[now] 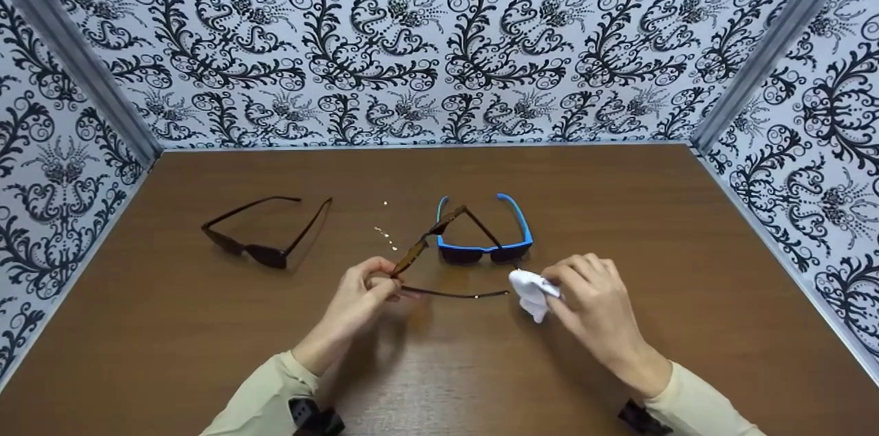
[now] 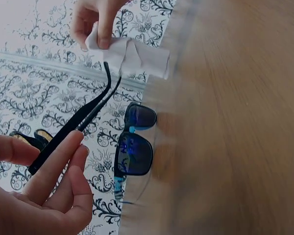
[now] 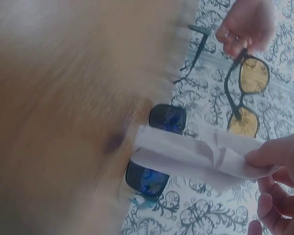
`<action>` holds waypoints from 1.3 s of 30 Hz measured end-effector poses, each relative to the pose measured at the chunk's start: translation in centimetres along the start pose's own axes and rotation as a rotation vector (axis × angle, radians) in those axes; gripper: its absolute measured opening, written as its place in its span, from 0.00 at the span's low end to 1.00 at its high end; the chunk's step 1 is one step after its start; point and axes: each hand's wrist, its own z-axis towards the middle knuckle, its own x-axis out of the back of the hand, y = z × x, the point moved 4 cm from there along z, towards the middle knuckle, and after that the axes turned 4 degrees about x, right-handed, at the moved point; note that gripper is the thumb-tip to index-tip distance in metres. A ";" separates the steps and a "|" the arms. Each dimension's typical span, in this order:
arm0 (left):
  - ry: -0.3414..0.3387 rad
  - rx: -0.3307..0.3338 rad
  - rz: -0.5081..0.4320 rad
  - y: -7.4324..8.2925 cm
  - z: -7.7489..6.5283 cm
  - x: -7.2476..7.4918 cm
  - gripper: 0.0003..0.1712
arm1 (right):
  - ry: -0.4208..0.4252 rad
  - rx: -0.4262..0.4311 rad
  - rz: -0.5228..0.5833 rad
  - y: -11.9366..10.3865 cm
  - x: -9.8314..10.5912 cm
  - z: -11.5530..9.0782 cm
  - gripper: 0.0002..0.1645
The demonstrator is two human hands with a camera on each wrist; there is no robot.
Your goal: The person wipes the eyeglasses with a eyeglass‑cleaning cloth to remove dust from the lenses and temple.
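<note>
My left hand (image 1: 364, 295) pinches a pair of yellow-lensed glasses (image 1: 412, 254) near the hinge, holding them above the table with both temples spread toward the right. In the left wrist view the dark temple (image 2: 73, 122) runs between thumb and fingers. A white cloth (image 1: 532, 292) is pinched between the thumb and fingers of my right hand (image 1: 597, 302), its loose part hanging beyond the fingertips. The cloth lies close to the temple tips in the head view. Behind the held glasses, blue-framed sunglasses (image 1: 525, 230) rest on the table, partly covered by them in this view.
Dark sunglasses (image 1: 264, 254) sit with temples unfolded at the left of the brown table (image 1: 590, 182). Several small bright specks (image 1: 384, 235) show on the wood near the middle. Patterned walls (image 1: 384, 44) enclose the back and both sides.
</note>
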 end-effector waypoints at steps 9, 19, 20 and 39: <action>0.002 0.047 -0.003 -0.4 -0.1 0.5 0.10 | 0.018 -0.057 0.071 0.8 0.8 -0.4 0.21; 0.097 0.037 0.116 0.6 -0.1 4.3 0.09 | -0.005 -0.090 0.257 0.7 0.7 -0.9 0.20; 0.112 0.028 0.151 1.0 -0.1 4.9 0.09 | -0.007 -0.094 0.272 0.6 0.6 -0.9 0.19; 0.289 -0.677 1.209 3.0 0.4 6.4 0.14 | -0.059 -0.030 0.284 0.4 -0.6 -0.9 0.18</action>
